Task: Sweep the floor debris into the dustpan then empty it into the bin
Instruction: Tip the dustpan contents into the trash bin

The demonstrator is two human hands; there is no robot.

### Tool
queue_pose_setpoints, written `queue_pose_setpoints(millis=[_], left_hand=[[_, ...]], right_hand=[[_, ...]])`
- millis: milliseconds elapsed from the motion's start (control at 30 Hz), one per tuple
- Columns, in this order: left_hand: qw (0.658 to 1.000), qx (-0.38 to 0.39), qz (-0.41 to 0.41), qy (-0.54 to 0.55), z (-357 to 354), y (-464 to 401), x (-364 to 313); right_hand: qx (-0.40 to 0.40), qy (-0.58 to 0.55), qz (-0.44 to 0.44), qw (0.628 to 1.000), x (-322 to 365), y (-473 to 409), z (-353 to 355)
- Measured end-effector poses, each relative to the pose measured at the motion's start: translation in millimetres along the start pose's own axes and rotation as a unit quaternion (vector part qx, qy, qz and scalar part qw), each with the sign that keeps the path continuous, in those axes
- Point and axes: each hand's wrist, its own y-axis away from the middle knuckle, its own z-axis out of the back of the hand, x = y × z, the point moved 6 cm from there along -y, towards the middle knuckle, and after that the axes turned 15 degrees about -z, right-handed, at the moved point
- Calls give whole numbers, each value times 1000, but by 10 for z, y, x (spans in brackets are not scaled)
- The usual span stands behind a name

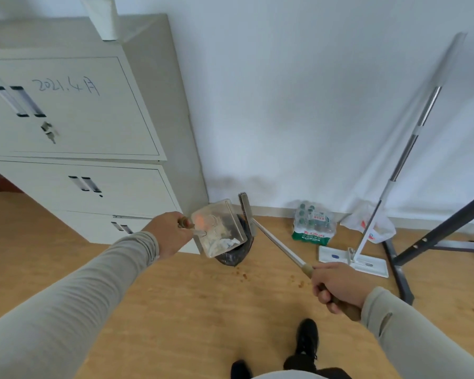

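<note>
One view only, worn on your head, wide-angle, looking forward and down. Your arms reach in from the bottom corners, your shoes sit at the bottom edge. It faces the wooden floor [175, 310], white wall [298, 91] and cabinet [74, 127].

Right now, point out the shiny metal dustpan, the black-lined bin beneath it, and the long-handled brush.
Metal dustpan [216, 228], head view: on its tray floor.
Black-lined bin [230, 259], head view: on the bag's front edge.
Long-handled brush [278, 243], head view: on its metal shaft.
</note>
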Motion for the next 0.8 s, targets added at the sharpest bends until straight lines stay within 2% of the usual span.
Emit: queue_pose_setpoints(millis=[167, 333, 567, 800], left_hand=[[999, 22, -14, -42, 22, -256, -118], [986, 80, -32, -141, -68, -419, -223], [941, 185, -73, -273, -360, -426, -234], [903, 239, -111, -339, -639, -406, -79]], right_hand=[[11, 7, -2, 1000, 47, -54, 66], [14, -6, 7, 1000, 84, -122, -6], [4, -6, 7, 1000, 36, -213, -110], [2, -15, 5, 1000, -11, -269, -212]])
